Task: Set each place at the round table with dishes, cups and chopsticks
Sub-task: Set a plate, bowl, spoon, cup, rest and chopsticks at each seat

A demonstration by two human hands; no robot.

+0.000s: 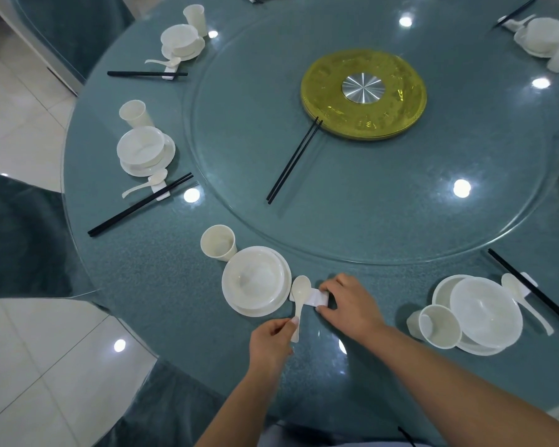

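Note:
At the near place a white bowl (250, 279) sits on a white plate (283, 296), with a white cup (218, 242) just beyond on the left. My left hand (270, 341) pinches the handle of a white spoon (300, 293) whose bowl lies on a small white rest (317, 298). My right hand (347, 304) pinches that rest from its right side between thumb and fingers. A loose pair of black chopsticks (292, 161) lies on the glass turntable (449, 240), its far end touching the gold centre disc (364, 93).
Two set places with cup, bowl, plate, spoon and chopsticks lie along the left rim (144, 150) (182, 40). Another place setting (480, 314) is at the right with chopsticks (530, 287). More dishes (542, 37) stand far right. Teal chairs (20, 240) ring the table.

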